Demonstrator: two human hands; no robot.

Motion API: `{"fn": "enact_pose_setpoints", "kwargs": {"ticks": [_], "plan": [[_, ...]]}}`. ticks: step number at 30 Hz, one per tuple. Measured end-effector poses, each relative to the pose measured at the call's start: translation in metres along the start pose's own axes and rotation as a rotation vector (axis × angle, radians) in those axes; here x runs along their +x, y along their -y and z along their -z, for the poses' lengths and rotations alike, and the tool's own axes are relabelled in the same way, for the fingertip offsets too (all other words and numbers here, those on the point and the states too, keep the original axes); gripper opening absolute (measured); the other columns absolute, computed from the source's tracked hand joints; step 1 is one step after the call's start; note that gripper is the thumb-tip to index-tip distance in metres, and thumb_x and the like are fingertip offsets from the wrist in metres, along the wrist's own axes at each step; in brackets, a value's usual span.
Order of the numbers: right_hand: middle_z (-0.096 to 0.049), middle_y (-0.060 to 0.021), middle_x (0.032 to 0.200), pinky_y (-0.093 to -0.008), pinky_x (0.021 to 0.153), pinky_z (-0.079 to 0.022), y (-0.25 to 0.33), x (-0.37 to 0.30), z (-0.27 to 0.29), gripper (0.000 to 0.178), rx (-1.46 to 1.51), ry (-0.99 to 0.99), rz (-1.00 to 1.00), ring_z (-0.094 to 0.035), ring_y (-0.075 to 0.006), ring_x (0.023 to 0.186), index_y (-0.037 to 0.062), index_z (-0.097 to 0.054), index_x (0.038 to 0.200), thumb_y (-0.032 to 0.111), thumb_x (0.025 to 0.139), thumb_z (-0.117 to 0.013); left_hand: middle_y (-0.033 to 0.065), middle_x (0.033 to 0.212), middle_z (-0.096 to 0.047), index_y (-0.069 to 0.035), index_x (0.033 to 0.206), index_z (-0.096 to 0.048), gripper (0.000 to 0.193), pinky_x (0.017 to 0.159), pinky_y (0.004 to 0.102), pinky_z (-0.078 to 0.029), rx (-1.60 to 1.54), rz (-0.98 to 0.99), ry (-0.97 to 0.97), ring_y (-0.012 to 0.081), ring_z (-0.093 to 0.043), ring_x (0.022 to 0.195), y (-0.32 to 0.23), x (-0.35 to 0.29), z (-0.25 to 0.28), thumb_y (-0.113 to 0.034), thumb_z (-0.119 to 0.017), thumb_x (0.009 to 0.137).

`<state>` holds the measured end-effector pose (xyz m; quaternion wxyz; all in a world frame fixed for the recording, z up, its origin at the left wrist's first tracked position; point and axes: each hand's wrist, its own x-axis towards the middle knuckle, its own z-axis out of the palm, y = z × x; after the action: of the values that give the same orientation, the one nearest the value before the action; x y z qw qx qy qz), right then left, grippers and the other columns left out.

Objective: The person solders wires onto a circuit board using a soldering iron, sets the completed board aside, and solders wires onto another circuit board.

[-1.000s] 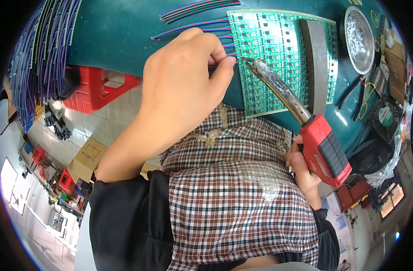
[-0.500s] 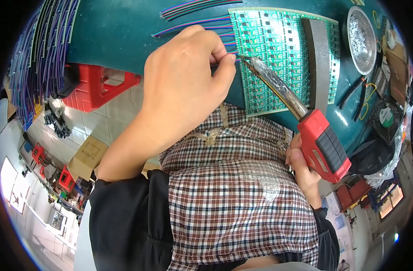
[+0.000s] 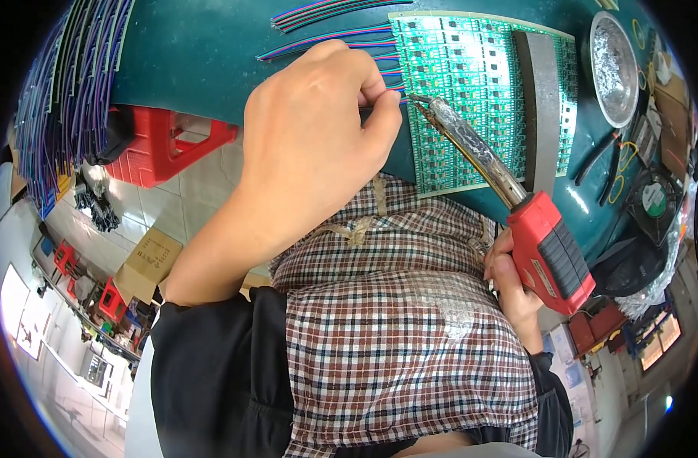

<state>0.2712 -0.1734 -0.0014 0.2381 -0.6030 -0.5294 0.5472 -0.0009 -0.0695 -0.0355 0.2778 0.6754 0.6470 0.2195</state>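
My left hand [image 3: 311,126] is closed in a pinch at the left edge of a green circuit board panel [image 3: 456,153]. Thin coloured wires [image 3: 395,89] show at its fingertips; the fingers hide most of them. A soldering iron [image 3: 549,248] with a red and black handle is gripped in my right hand [image 3: 511,278]. Its tip sits over the panel's left part, just right of the left fingertips; whether it touches a pad I cannot tell. More red, green and blue wires [image 3: 326,43] run left from the panel's edge. A dark flat bar [image 3: 541,107] lies across the panel.
A metal bowl [image 3: 612,72] stands right of the panel, near pliers [image 3: 597,156] and a small fan [image 3: 654,195]. Bundled wired strips [image 3: 78,84] hang over the table's left end. A red stool [image 3: 154,149] and a cardboard box [image 3: 151,259] are below on the left.
The iron has drawn back slightly right and down, so its tip is a little farther from my left fingertips. My left hand stays almost still.
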Motion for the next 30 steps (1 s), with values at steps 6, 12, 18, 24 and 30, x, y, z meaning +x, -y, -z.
{"fn": "enact_pose_setpoints", "kwargs": {"ticks": [6, 12, 18, 24, 30], "plan": [[-0.052, -0.0069, 0.076, -0.0275, 0.053, -0.044, 0.0017, 0.0026, -0.0010, 0.009, 0.023, 0.028, -0.002, -0.048, -0.0120, 0.057, -0.0006, -0.055, 0.095, 0.005, 0.093, -0.061, 0.0025, 0.070, -0.059, -0.003, 0.074, -0.064, 0.019, 0.055, 0.0274, -0.045, 0.020, -0.013, 0.005, 0.0115, -0.055, 0.057, -0.0003, 0.0006, 0.0008, -0.013, -0.077, 0.085], [-0.051, -0.0065, 0.073, -0.0274, 0.052, -0.043, -0.0037, -0.0003, 0.0032, 0.013, -0.024, 0.015, 0.047, -0.046, -0.0115, 0.056, -0.0014, -0.054, 0.098, 0.007, 0.094, -0.062, 0.0026, 0.071, -0.060, -0.003, 0.075, -0.065, 0.018, 0.055, 0.0274, -0.045, 0.021, -0.001, 0.007, 0.0118, -0.055, 0.057, -0.0005, 0.0003, 0.0010, -0.013, -0.077, 0.085], [-0.050, -0.0058, 0.070, -0.0268, 0.052, -0.043, -0.0032, -0.0049, 0.0008, 0.017, -0.031, -0.018, -0.003, -0.047, -0.0113, 0.054, -0.0019, -0.056, 0.095, 0.013, 0.095, -0.064, 0.0029, 0.071, -0.060, -0.003, 0.075, -0.065, 0.018, 0.056, 0.0276, -0.045, 0.035, -0.009, 0.003, 0.0125, -0.056, 0.058, -0.0008, 0.0014, 0.0004, -0.013, -0.077, 0.084], [-0.051, -0.0067, 0.073, -0.0269, 0.053, -0.043, 0.0012, -0.0012, 0.0002, 0.016, -0.007, 0.003, -0.009, -0.047, -0.0120, 0.056, -0.0008, -0.056, 0.094, 0.012, 0.095, -0.065, 0.0032, 0.072, -0.061, -0.003, 0.075, -0.065, 0.017, 0.056, 0.0283, -0.046, 0.014, -0.029, 0.003, 0.0134, -0.057, 0.058, -0.0003, 0.0026, 0.0017, -0.012, -0.076, 0.084], [-0.053, -0.0083, 0.075, -0.0271, 0.054, -0.044, -0.0025, -0.0021, 0.0026, 0.012, -0.003, 0.032, -0.014, -0.049, -0.0127, 0.059, 0.0007, -0.055, 0.091, 0.008, 0.093, -0.064, 0.0034, 0.072, -0.062, -0.003, 0.075, -0.066, 0.017, 0.057, 0.0292, -0.047, 0.026, -0.017, 0.015, 0.0139, -0.057, 0.059, -0.0009, 0.0027, 0.0020, -0.013, -0.076, 0.083]]}}
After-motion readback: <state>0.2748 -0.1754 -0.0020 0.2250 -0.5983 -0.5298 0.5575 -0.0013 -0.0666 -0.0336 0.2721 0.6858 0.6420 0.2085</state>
